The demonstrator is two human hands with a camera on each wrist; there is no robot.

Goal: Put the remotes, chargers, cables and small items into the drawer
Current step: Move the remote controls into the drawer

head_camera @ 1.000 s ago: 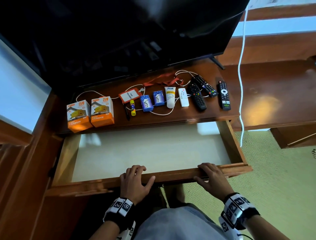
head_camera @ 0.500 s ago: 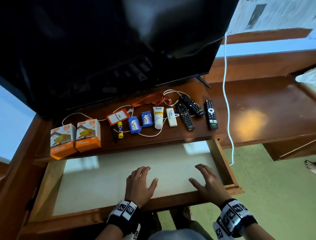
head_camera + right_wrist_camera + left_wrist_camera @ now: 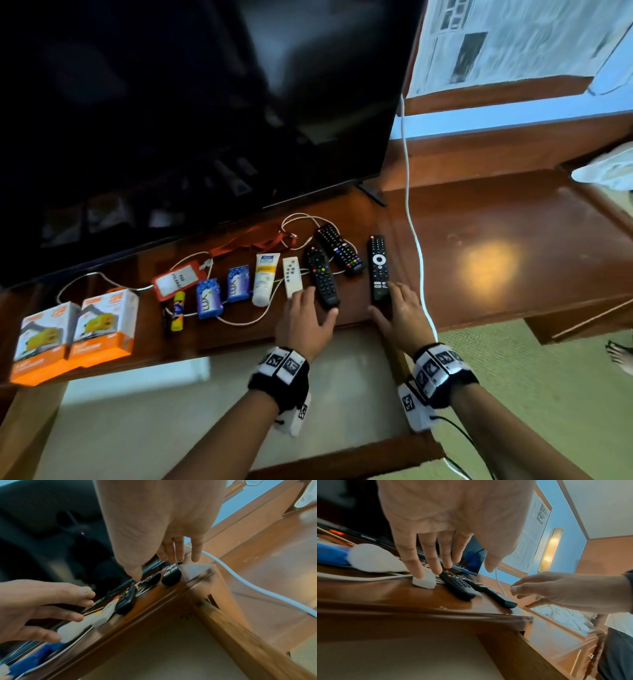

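The drawer (image 3: 342, 457) stands pulled out, its pale bottom bare. On the desk top behind it lie three black remotes (image 3: 322, 274) (image 3: 339, 248) (image 3: 378, 267), a small white remote (image 3: 292, 275), a cream tube (image 3: 264, 277), two blue soap packs (image 3: 208, 297), a yellow glue stick (image 3: 178, 310), an orange tag (image 3: 178, 279), a white cable (image 3: 246, 318) and two orange charger boxes (image 3: 106, 325). My left hand (image 3: 318, 303) has straight fingers touching the near ends of the white remote (image 3: 426, 582) and a black remote (image 3: 458, 588). My right hand (image 3: 394, 305) reaches the ring-button remote's near end (image 3: 171, 577), its fingers extended.
A large dark TV (image 3: 171, 120) overhangs the items from behind. A white cord (image 3: 411, 222) hangs down just right of my right hand. A lower wooden desk (image 3: 513, 257) extends right, with a white cloth (image 3: 606, 168) at its far end. A bare foot (image 3: 621, 353) is on the green carpet.
Both hands left the drawer's front edge and reached forward over the open drawer to the remotes. The head view tilted up and closer.
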